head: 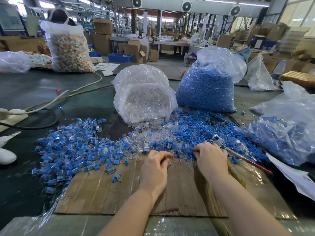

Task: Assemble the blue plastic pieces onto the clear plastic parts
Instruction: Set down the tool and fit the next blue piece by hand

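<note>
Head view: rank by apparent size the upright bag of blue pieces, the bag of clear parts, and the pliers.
1-2. Bag of blue pieces and bag of clear parts: look alike, unranked.
3. Pliers: smallest.

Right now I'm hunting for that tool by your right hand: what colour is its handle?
Red, shown in the head view: the tool's handle runs off beside the right hand.

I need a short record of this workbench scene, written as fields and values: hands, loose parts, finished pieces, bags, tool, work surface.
left hand: left hand, fingers curled, pinching a clear part
right hand: right hand, fingers curled into the loose pile; what it holds cannot be told
loose parts: mixed clear and blue pieces ahead of both hands
finished pieces: assembled pile on the left
bags: clear-parts bag, open towards the person; blue-pieces bag to its right
tool: pliers beside the right hand
work surface: cardboard sheet
</note>
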Motion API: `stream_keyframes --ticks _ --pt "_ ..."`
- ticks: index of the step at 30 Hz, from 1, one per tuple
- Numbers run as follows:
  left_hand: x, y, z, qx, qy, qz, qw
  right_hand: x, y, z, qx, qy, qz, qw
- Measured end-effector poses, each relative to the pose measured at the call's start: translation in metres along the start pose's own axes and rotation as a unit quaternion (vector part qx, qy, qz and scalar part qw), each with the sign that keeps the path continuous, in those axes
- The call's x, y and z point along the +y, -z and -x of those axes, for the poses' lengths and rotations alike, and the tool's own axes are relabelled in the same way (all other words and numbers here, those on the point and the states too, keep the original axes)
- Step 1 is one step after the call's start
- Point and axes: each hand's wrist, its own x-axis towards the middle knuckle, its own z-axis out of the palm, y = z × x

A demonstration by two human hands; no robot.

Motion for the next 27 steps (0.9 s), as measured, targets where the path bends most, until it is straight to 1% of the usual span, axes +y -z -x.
stream_keyframes --ticks 9,16,18,22,24,27 --pt "0.003 0.0 0.002 0.002 -0.004 0.007 1.0 -0.001 -0.002 -0.005 -0.003 0.009 -0.028 1.0" --pt "0.003 0.0 0.002 0.0 0.002 0.018 1.0 -0.001 -0.004 -0.003 0.031 0.023 -0.033 0.999" --pt "0.003 0.0 0.003 0.001 0.006 0.027 1.0 -0.001 -0.004 0.001 0.062 0.039 -0.059 0.996" --pt "0.001 0.0 0.003 0.001 0.005 0.038 0.999 -0.009 -0.001 0.017 0.117 0.075 -0.157 0.978" --pt "0.001 0.0 0.003 0.001 0.006 0.04 0.999 -0.014 -0.002 0.026 0.135 0.087 -0.186 0.969" --pt "0.0 -0.001 0.002 0.013 0.004 0.048 0.999 -0.021 -0.009 0.038 0.141 0.089 -0.207 0.964"
